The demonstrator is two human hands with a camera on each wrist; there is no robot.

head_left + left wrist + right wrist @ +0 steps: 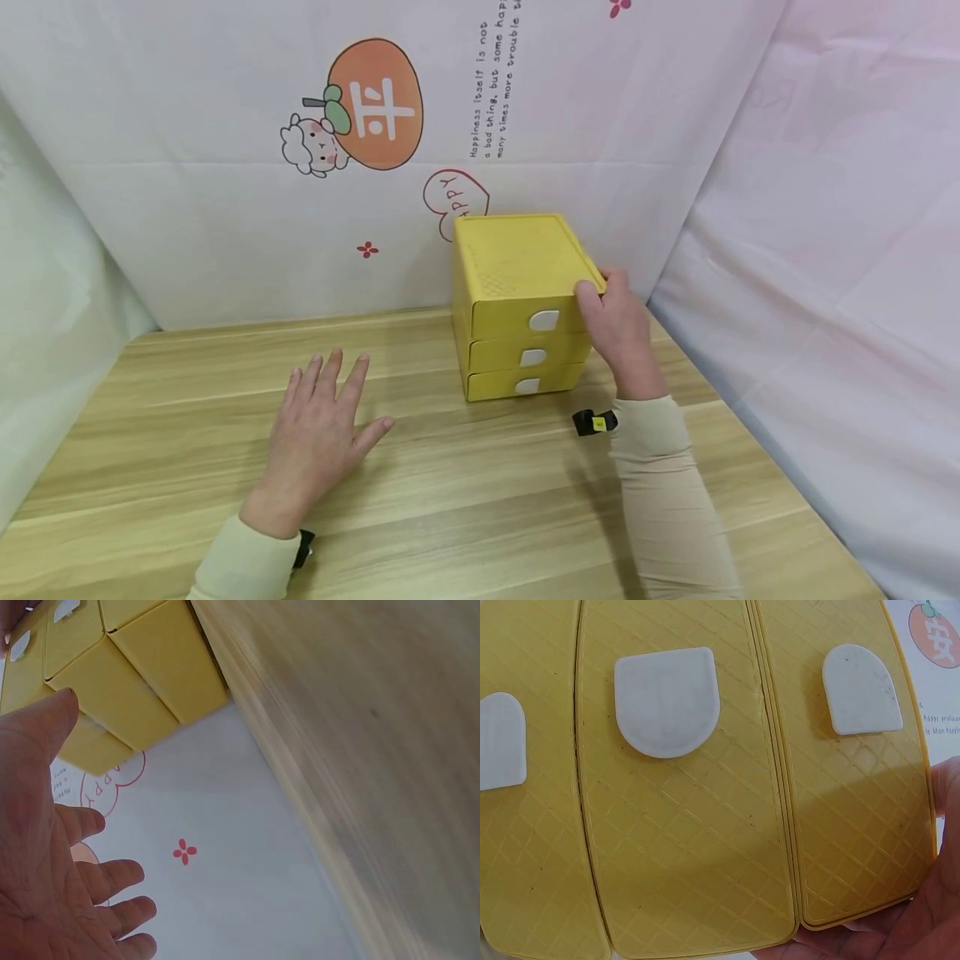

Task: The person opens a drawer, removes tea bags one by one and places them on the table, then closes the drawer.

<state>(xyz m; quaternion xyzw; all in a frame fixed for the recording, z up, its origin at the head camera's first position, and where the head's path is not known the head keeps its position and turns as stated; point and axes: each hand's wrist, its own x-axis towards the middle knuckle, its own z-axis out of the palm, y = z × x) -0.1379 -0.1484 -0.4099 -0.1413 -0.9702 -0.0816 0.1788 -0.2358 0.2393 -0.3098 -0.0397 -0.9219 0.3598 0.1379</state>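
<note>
A yellow three-drawer storage box (525,258) with white tabs on its drawers stands at the back of the wooden table, its drawers closed. My right hand (618,325) grips its right front edge near the top, thumb on the top edge and fingers along the side. Seen from the right wrist, the drawer fronts (682,825) fill most of the view, and part of the right hand (937,892) wraps the edge. To the left of the box, my left hand (318,421) is spread over the table, holding nothing; its palm (30,855) shows in the left wrist view.
The wooden table (450,500) runs up to a printed white cloth (225,225) close behind the box. More pale cloth (840,250) hangs along the right side and the left side. A black wrist strap (595,422) is at the right cuff.
</note>
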